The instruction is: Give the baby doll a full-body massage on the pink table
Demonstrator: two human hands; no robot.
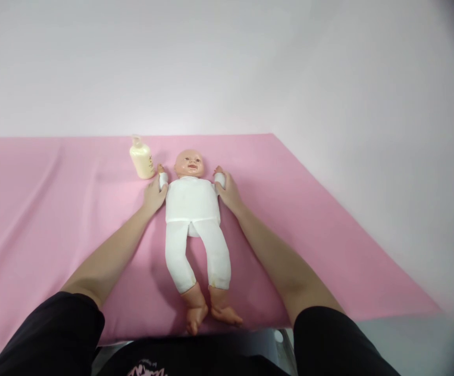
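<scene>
A baby doll (193,201) with a white cloth body lies on its back, head away from me and bare feet toward me. Its arms are bent up beside its head. My left hand (155,195) is wrapped round the doll's arm on the left, just below the small doll hand. On the other side, my right hand (229,193) grips the doll's other arm in the same way. Just beyond my left hand stands a pale yellow pump bottle (142,159).
A pink cloth (277,203) covers the table, with soft folds on the left. White wall rises behind it and on the right. The table's front edge is close to my body, with a metal frame part (287,347) below it.
</scene>
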